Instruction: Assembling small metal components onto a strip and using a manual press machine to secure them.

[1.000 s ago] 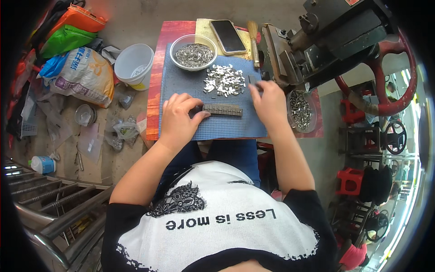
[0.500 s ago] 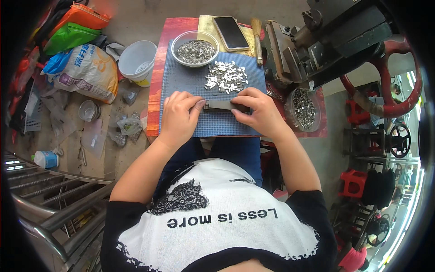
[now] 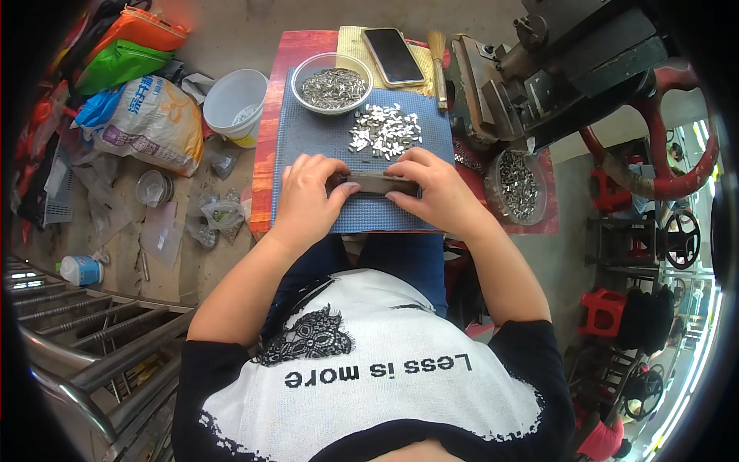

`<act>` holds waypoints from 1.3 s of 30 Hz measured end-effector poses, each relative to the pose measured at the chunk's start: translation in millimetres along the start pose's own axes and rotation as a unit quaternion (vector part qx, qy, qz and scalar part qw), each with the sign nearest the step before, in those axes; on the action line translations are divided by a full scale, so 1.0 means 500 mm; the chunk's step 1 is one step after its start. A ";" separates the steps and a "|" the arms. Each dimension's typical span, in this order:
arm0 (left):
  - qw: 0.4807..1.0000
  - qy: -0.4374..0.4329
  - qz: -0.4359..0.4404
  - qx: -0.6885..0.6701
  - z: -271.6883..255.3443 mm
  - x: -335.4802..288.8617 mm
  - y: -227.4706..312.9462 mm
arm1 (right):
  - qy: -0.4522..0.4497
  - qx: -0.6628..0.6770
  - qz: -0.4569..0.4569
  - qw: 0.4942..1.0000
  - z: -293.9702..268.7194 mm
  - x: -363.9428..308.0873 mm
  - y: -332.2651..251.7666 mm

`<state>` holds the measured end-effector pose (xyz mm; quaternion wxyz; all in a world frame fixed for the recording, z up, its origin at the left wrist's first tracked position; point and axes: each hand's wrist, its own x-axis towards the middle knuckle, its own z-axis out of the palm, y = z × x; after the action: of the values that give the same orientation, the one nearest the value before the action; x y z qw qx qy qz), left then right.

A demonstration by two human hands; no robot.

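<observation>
Between my two hands lies a dark grey metal bar (image 3: 377, 184), crosswise near the front of a blue ribbed mat (image 3: 308, 138). My left hand (image 3: 312, 192) grips its left end, thumb on the near side and fingers over the far side. At the other end my right hand (image 3: 427, 189) pinches it the same way. My fingers hide both ends of the bar. Just beyond it, a pile of small silvery metal pieces (image 3: 385, 131) is spread on the mat. A clear round bowl (image 3: 296, 94) behind the pile holds many thin metal pins.
A phone (image 3: 393, 56) on a yellow cloth and a brush (image 3: 437, 69) lie at the back. On the right, a tub (image 3: 541, 202) of metal pieces sits below a machine with a red handwheel (image 3: 654, 185). A white bucket (image 3: 235, 100) stands left of the table.
My left hand has shifted from the bar's left tip to a grip around that end. The bar appears turned, with a different face up, and my right hand has moved slightly left.
</observation>
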<state>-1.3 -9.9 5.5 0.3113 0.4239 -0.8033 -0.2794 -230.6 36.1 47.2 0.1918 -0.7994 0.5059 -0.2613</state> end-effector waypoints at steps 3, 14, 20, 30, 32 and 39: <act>0.999 -0.040 -0.007 0.007 -0.009 -0.002 0.010 | 0.012 0.023 0.039 0.999 -0.006 -0.001 -0.005; 0.990 -0.055 0.094 -0.093 0.002 0.175 0.121 | 0.215 0.020 0.115 0.970 -0.136 -0.015 0.021; 0.980 -0.037 0.153 -0.118 0.197 0.322 0.207 | 0.342 -0.209 0.241 0.884 -0.215 -0.019 0.089; 0.980 -0.007 0.155 -0.126 0.252 0.336 0.222 | 0.265 -0.131 0.252 0.922 -0.238 -0.019 0.069; 0.978 0.002 0.163 -0.132 0.257 0.333 0.223 | 0.328 -0.117 0.240 0.906 -0.245 -0.034 0.123; 0.980 -0.007 0.163 -0.112 0.261 0.330 0.229 | 0.313 -0.158 0.261 0.899 -0.235 -0.036 0.245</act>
<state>-229.4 -71.5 45.7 0.3922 0.2482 -0.8274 -0.3162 -395.5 -3.4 66.3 -0.0441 -0.5352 0.7653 -0.3548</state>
